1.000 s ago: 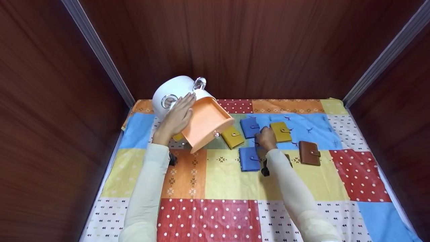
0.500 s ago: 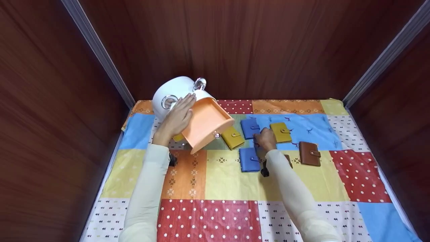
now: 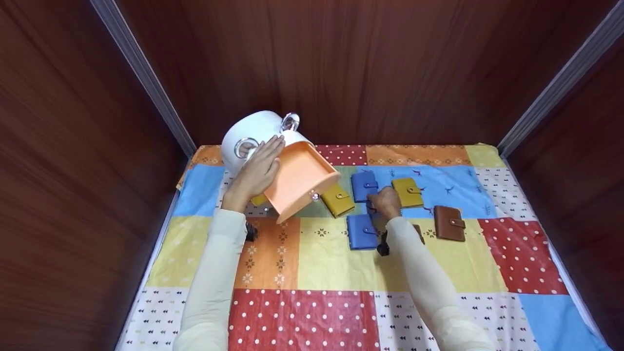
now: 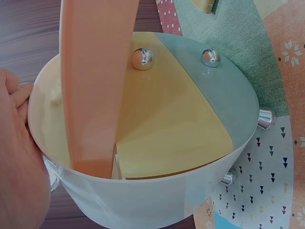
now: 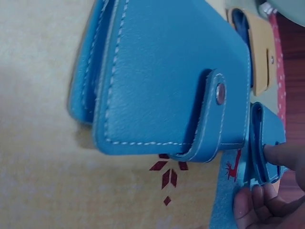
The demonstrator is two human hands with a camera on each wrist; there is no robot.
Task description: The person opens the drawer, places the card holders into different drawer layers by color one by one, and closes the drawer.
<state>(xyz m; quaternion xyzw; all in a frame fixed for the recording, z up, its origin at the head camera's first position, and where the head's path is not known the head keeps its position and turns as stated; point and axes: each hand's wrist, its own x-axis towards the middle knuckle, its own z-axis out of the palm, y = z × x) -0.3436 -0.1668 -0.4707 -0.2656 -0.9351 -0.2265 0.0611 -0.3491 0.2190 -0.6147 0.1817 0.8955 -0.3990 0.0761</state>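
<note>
My left hand [image 3: 258,168] lies with extended fingers against a white round drawer box [image 3: 258,127]. A peach drawer [image 3: 300,170] stands pulled out of it; in the left wrist view, yellow [image 4: 167,105] and green [image 4: 209,81] drawer fronts with silver knobs sit beside it. My right hand [image 3: 387,202] pinches the near edge of a blue wallet [image 3: 363,185], thumb over its face in the right wrist view. Nearer me lies a second blue wallet [image 3: 361,231], its strap snapped, large in the right wrist view [image 5: 167,76].
A mustard wallet [image 3: 407,191] lies right of my right hand, a brown wallet [image 3: 449,223] farther right. Another mustard wallet [image 3: 338,200] is beside the drawer. My right sleeve partly covers a brown item [image 3: 418,234]. Dark wood-grain panels [image 3: 341,73] enclose the patchwork cloth [image 3: 302,317].
The far blue wallet has shifted slightly to the right, and my right hand has moved a little to the left onto its near edge. The left hand and drawer box have stayed put.
</note>
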